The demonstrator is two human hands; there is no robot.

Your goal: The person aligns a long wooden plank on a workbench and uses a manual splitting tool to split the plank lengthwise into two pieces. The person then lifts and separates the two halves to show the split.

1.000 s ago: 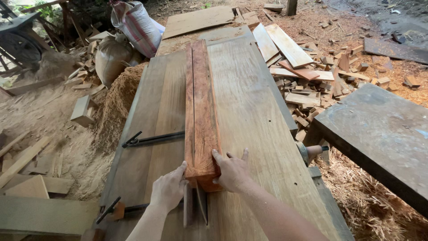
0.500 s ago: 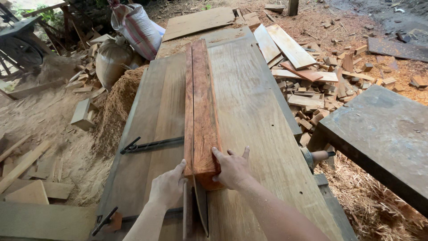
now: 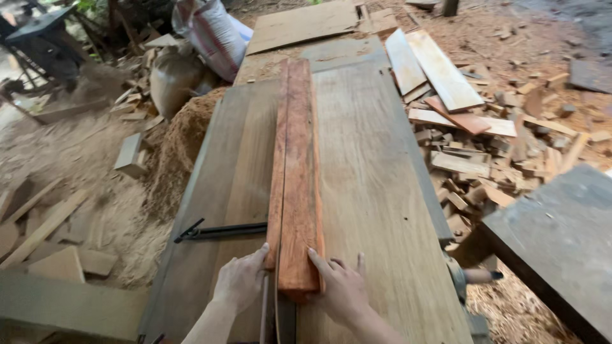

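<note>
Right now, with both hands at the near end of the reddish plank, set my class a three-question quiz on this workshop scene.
1. True or false: the reddish plank lies lengthwise along the wooden table.
2. Which hand rests flat on the table to the plank's right? A) left hand B) right hand
3. Fill in: the heap against the table's left edge is ____.

Key
1. True.
2. B: the right hand lies on the table, thumb against the plank's end; the left hand touches the plank's left edge.
3. Sawdust: the sawdust pile.
</note>
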